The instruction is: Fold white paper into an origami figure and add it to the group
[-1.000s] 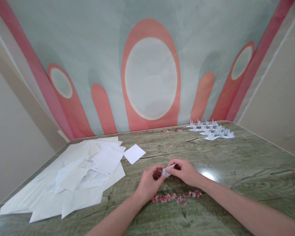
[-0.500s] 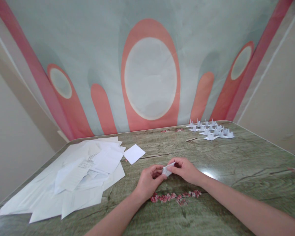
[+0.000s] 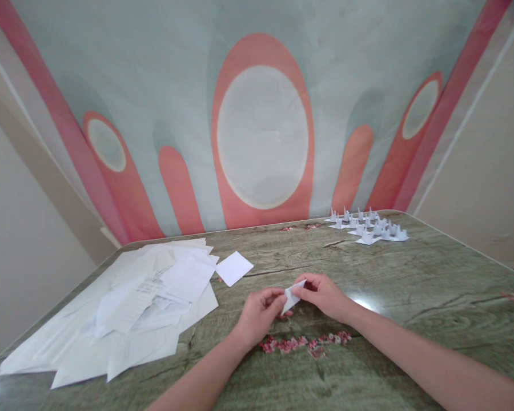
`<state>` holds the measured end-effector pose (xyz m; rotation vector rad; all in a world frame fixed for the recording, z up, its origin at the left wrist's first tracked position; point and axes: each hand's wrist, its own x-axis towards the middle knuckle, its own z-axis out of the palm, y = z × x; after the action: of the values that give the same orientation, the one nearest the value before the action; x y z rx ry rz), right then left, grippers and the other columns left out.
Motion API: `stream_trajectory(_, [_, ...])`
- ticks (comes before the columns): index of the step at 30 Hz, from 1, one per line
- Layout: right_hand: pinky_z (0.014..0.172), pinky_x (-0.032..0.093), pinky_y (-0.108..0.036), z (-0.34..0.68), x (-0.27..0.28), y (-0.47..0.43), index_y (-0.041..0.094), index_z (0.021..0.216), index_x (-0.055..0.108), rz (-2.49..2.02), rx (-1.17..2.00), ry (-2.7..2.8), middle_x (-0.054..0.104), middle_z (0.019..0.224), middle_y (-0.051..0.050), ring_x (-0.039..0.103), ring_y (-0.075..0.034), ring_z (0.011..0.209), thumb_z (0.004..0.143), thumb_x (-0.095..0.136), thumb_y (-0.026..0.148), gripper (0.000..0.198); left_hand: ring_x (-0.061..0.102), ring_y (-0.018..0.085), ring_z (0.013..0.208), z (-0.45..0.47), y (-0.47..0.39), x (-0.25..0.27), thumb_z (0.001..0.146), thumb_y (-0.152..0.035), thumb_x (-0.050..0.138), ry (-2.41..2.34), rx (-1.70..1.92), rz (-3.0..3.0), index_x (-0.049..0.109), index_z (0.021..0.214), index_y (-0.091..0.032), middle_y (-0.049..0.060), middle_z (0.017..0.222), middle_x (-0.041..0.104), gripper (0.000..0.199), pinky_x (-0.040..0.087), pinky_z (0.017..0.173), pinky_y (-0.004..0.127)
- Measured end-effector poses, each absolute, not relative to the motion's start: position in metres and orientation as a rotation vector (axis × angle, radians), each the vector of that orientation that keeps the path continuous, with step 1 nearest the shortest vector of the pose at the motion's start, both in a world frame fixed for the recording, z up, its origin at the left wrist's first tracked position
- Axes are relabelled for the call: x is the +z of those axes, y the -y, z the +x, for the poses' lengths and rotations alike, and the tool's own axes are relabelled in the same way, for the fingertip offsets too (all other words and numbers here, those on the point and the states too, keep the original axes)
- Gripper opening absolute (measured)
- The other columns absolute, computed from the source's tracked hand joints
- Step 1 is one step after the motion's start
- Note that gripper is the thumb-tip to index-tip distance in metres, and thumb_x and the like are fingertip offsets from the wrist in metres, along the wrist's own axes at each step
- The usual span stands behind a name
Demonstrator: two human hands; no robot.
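Observation:
A small piece of folded white paper (image 3: 293, 297) is held just above the table, between both hands. My left hand (image 3: 261, 311) pinches its left edge with thumb and fingers. From the other side, my right hand (image 3: 323, 294) grips the upper right part, its thumb lying on the near face. The fingers behind the paper are partly hidden. Beyond my left hand, a square sheet of white paper (image 3: 235, 268) lies flat on the table.
A wide, loose pile of white sheets (image 3: 154, 308) covers the left of the wood-patterned table (image 3: 432, 319). Several folded paper cranes (image 3: 368, 228) stand in a group at the far right. Behind the table rises a patterned backdrop (image 3: 261, 137).
The folded paper has turned slightly, and more of its near face shows. My left thumb has shifted a little up along its edge. Everything else stays put.

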<state>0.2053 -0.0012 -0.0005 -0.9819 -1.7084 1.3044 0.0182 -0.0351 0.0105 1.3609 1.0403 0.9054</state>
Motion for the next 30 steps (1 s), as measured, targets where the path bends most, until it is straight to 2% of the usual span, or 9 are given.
stream_trajectory(3, [0.054, 0.035, -0.021, 0.205, 0.002, 0.003, 0.015, 0.077, 0.060, -0.972, 1.271, 1.758, 0.055, 0.064, 0.002, 0.047, -0.011, 0.058, 0.076, 0.060, 0.037, 0.021, 0.061, 0.016, 0.062, 0.017, 0.036, 0.014, 0.083, -0.044, 0.050, -1.069, 0.892, 1.467, 0.066, 0.086, -0.013, 0.002, 0.066, 0.066, 0.035, 0.044, 0.057, 0.023])
stream_trajectory(8, [0.052, 0.037, -0.021, 0.204, 0.005, 0.007, 0.016, 0.078, 0.060, -0.930, 1.288, 1.785, 0.054, 0.062, 0.002, 0.048, -0.010, 0.055, 0.077, 0.059, 0.036, 0.020, 0.059, 0.017, 0.062, 0.016, 0.035, 0.012, 0.082, -0.047, 0.050, -1.072, 0.864, 1.498, 0.068, 0.085, -0.015, 0.002, 0.066, 0.067, 0.036, 0.043, 0.059, 0.024])
stream_trajectory(16, [0.057, 0.042, -0.022, 0.200, 0.005, 0.013, 0.016, 0.083, 0.059, -0.891, 1.310, 1.757, 0.058, 0.068, 0.001, 0.053, -0.012, 0.060, 0.078, 0.058, 0.036, 0.020, 0.061, 0.017, 0.068, 0.013, 0.033, 0.021, 0.076, -0.049, 0.058, -0.964, 0.797, 1.258, 0.064, 0.090, -0.013, 0.004, 0.073, 0.068, 0.038, 0.046, 0.062, 0.024])
stream_trajectory(21, [0.062, 0.042, -0.024, 0.199, 0.009, 0.016, 0.017, 0.083, 0.061, -0.928, 1.150, 1.832, 0.059, 0.073, 0.000, 0.053, -0.013, 0.066, 0.079, 0.058, 0.032, 0.016, 0.063, 0.018, 0.075, 0.012, 0.034, 0.024, 0.073, -0.047, 0.064, -0.873, 0.784, 1.056, 0.062, 0.092, -0.011, 0.008, 0.079, 0.067, 0.041, 0.049, 0.070, 0.030])
stream_trajectory(30, [0.069, 0.042, -0.027, 0.201, 0.013, 0.017, 0.018, 0.084, 0.063, -0.917, 1.007, 1.919, 0.061, 0.078, -0.002, 0.055, -0.015, 0.072, 0.081, 0.056, 0.028, 0.013, 0.063, 0.016, 0.074, 0.013, 0.035, 0.024, 0.074, -0.041, 0.066, -0.855, 0.805, 0.968, 0.063, 0.090, -0.010, 0.010, 0.081, 0.067, 0.036, 0.048, 0.072, 0.028])
